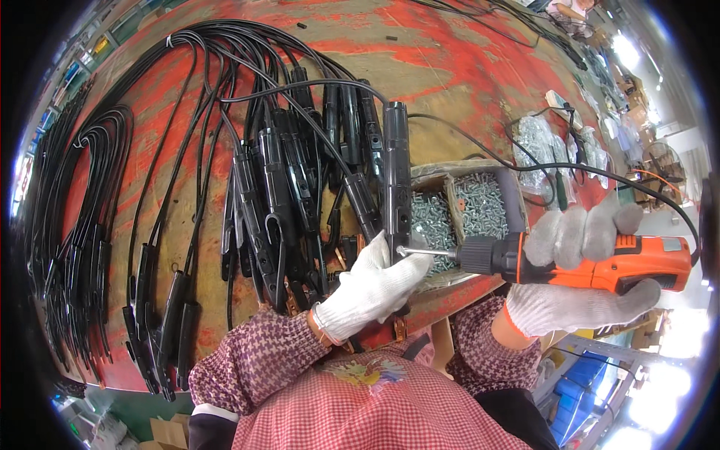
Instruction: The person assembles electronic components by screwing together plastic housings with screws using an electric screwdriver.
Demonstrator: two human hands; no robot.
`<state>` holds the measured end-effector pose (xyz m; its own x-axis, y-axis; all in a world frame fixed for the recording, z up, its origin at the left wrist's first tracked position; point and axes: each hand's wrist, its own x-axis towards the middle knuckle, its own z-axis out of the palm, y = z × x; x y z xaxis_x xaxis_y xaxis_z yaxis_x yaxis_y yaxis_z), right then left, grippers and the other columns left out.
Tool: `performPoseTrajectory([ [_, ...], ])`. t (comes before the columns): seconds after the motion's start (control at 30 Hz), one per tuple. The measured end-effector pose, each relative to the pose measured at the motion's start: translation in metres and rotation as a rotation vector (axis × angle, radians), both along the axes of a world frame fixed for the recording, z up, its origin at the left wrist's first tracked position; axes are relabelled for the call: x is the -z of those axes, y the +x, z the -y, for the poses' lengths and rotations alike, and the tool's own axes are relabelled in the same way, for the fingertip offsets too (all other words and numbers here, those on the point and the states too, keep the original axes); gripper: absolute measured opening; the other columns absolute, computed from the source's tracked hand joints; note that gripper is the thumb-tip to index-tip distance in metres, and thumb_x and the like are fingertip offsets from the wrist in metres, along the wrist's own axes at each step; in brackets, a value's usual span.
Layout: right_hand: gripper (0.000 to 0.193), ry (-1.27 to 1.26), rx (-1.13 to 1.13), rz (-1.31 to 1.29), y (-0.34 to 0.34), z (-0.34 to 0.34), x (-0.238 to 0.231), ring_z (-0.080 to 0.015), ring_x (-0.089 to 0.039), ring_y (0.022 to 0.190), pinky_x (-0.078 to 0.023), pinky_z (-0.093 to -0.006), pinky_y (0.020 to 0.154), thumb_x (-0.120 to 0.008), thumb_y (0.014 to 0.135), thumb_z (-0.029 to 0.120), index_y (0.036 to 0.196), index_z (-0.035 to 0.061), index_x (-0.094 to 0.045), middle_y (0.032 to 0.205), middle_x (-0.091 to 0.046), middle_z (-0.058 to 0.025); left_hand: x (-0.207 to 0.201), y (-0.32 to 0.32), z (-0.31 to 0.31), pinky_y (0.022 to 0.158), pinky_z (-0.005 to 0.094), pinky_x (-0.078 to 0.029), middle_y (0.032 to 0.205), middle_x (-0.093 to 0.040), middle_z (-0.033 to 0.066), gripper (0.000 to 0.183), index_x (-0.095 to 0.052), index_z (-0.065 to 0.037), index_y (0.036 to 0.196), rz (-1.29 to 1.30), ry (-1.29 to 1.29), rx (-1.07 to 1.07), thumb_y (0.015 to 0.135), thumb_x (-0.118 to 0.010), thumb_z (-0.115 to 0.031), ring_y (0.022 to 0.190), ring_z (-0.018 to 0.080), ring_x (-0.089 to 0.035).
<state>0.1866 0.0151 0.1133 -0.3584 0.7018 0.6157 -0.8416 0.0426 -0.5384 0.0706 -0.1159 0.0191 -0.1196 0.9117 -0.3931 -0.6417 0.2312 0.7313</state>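
My left hand (pixel 373 289), in a white knit glove, is closed around the lower part of a black welding electrode holder (pixel 397 161), which stands upright with its cable at the top end. My right hand (pixel 579 238), gloved too, wraps around an orange and black electric screwdriver (pixel 651 259) lying level. The metal bit (pixel 435 252) points left and reaches the holder beside my left thumb. Whether a screw sits at its tip, I cannot tell. Just behind the bit is a divided box (pixel 519 202) of small silvery screws (pixel 480 201).
Several more black holders (pixel 274 172) with looped cables (pixel 202 34) lie to the left on the worn red table (pixel 465 64). The screwdriver's black cord (pixel 600 172) arcs across the right side. Clear plastic bags (pixel 534 146) and hand tools lie at the back right.
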Motion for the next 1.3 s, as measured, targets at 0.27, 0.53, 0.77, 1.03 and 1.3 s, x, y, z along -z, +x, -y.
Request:
performPoseTrajectory([
  [0.27,0.072,-0.029,0.094,0.045,0.0,0.006,-0.007,-0.0095,-0.034,0.045,-0.028,-0.0269,0.037,-0.058,0.088,0.062,0.126,0.0018,-0.045,0.07,-0.041,0.0014,0.004,0.001,-0.001,0.031,0.0218,-0.03,0.062,-0.048,0.0005,0.022,-0.049,-0.005,0.104,0.017,0.05,0.019,0.1,-0.05,-0.027,0.035,0.0067,-0.039],
  [0.53,0.072,0.132,-0.096,-0.001,-0.006,0.006,-0.01,-0.0095,-0.035,0.049,-0.029,-0.0258,0.04,-0.057,0.088,0.06,0.123,-0.0025,-0.051,0.071,-0.04,0.0008,0.001,0.001,-0.001,0.029,0.0227,-0.031,0.062,-0.049,0.0016,0.024,-0.047,-0.004,0.106,0.017,0.023,0.001,0.101,-0.049,-0.028,0.034,0.0078,-0.039],
  [0.77,0.081,0.108,0.002,0.007,-0.009,0.01,-0.011,-0.0097,-0.033,0.038,-0.025,-0.0269,0.031,-0.064,0.085,0.06,0.13,-0.0033,-0.042,0.071,-0.046,-0.003,-0.005,0.005,-0.002,0.031,0.0232,-0.031,0.063,-0.051,0.0013,0.022,-0.048,-0.004,0.11,-0.005,-0.034,-0.008,0.095,-0.057,-0.017,0.033,0.0082,-0.039],
  [1.03,0.071,0.179,-0.025,0.127,-0.014,0.016,-0.012,-0.0115,-0.04,0.047,-0.031,-0.0263,0.035,-0.062,0.083,0.057,0.117,-0.0032,-0.047,0.072,-0.047,-0.0038,-0.008,0.004,-0.002,0.031,0.0241,-0.03,0.061,-0.051,0.0014,0.028,-0.046,-0.002,0.114,-0.018,-0.016,-0.009,0.093,-0.059,-0.016,0.033,0.0092,-0.038],
  [1.3,0.056,0.04,-0.095,0.304,-0.03,0.017,-0.015,-0.0197,-0.043,0.047,-0.037,-0.0357,0.039,-0.059,0.081,0.047,0.11,-0.0002,-0.05,0.065,-0.047,-0.0071,0.001,0.004,-0.003,0.054,0.0245,-0.044,0.091,-0.058,0.003,0.029,-0.05,-0.001,0.115,-0.095,-0.066,-0.018,0.092,-0.061,-0.016,0.069,0.0079,-0.051],
])
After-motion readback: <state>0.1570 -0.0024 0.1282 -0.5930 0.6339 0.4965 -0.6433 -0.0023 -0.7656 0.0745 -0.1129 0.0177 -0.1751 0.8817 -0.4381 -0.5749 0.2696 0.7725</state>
